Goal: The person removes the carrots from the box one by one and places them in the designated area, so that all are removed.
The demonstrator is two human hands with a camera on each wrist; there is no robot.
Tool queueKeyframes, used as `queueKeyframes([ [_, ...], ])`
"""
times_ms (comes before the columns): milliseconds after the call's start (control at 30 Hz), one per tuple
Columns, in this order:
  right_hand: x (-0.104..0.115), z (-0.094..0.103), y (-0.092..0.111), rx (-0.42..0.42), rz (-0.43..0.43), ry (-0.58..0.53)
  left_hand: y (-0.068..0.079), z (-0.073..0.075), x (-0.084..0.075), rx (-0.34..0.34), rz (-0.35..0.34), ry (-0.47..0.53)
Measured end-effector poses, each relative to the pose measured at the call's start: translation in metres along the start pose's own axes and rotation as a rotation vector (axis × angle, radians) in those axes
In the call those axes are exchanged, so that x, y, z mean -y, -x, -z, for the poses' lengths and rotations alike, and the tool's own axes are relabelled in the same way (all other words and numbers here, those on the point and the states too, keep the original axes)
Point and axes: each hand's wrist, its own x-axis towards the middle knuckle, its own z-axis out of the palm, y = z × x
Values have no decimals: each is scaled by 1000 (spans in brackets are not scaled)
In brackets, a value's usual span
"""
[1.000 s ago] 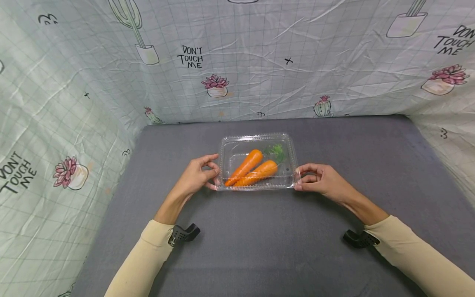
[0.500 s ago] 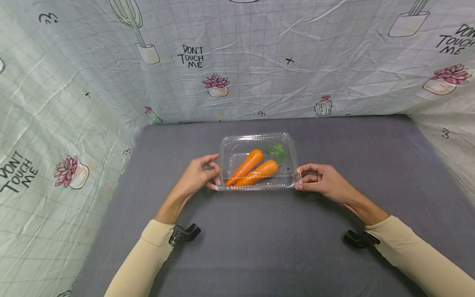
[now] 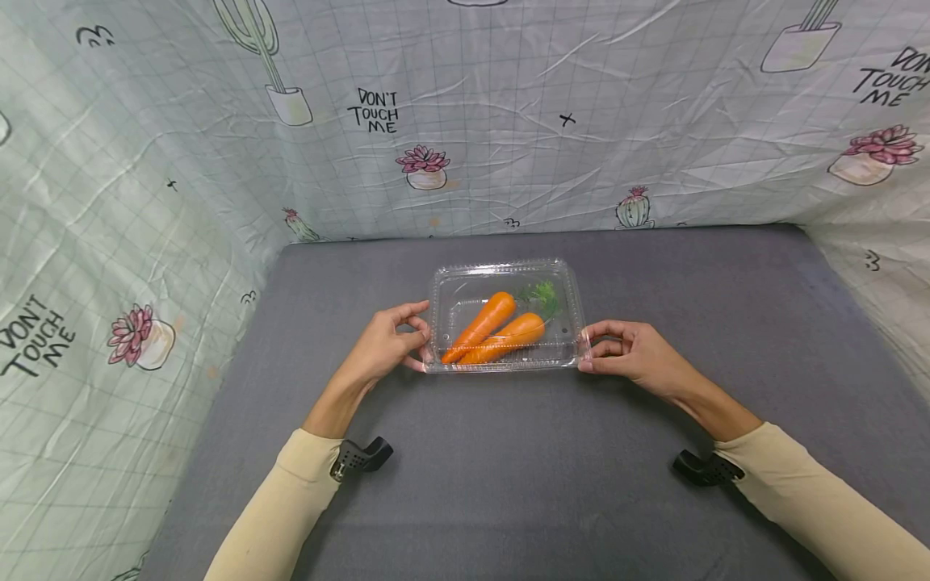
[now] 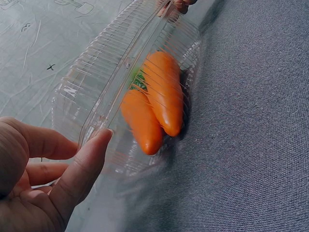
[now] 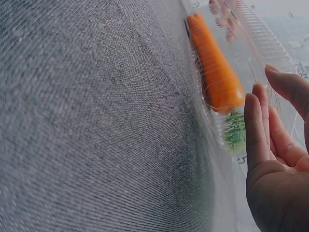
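A clear plastic clamshell container (image 3: 465,284), its lid down, sits on the grey table in the head view. Inside lie two orange carrots, one (image 3: 481,326) behind the other (image 3: 506,339), with green tops (image 3: 541,295) toward the right. My left hand (image 3: 387,343) pinches the container's left rim near the front corner; the left wrist view shows the thumb (image 4: 89,162) against the rim and a finger on its other side. At the right front corner my right hand (image 3: 630,352) holds the rim between thumb and fingers.
A grey cloth (image 3: 501,476) covers the table. Behind and to both sides hangs a pale curtain (image 3: 508,161) printed with cacti and lettering. Each sleeved wrist carries a black camera mount, one on the left (image 3: 363,454) and one on the right (image 3: 705,468).
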Motion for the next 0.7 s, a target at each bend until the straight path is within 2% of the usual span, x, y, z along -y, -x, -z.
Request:
queueKeyframes([
  [700,-3,0,1,-10,-3,-16,0,0,0,3,1,-16],
])
